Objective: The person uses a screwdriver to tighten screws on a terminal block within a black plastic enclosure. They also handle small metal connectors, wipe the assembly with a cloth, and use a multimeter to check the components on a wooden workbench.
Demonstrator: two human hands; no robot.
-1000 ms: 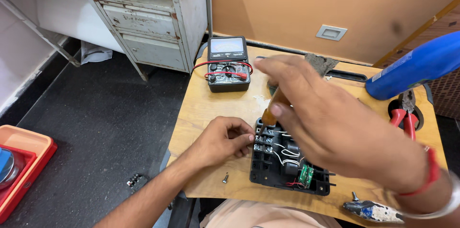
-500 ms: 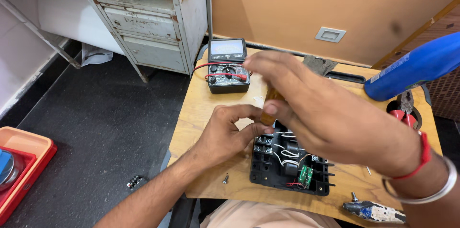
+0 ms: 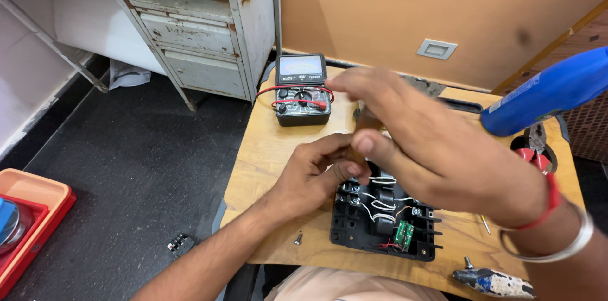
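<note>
Two bare hands meet over a black electrical board [image 3: 380, 225] that lies flat on the wooden table [image 3: 272, 149], near its front edge. The left hand [image 3: 313, 171] is curled narrow, its fingertips pinching something small at the upper left corner of the board, where white wires run between black terminal blocks. The right hand [image 3: 430, 143] hangs above it and grips a brownish tool handle [image 3: 366, 122]; I think it is a screwdriver, but the tip is hidden behind the fingers, so I cannot tell exactly where it touches. A small green circuit piece [image 3: 403, 232] with red wires sits in the lower part of the board. Behind the hands stands a black analog multimeter [image 3: 302, 89] with red leads, well apart from the board. One loose screw [image 3: 297, 238] lies on the table just left of the board, close to the edge, and a small blue-handled tool [image 3: 491, 281] lies at the front right. In my judgement the tool tip could slip off the terminal, because both hands crowd one corner, and it could scratch the thin wires. Also the loose screw may roll off the table if the board is pushed.
</note>
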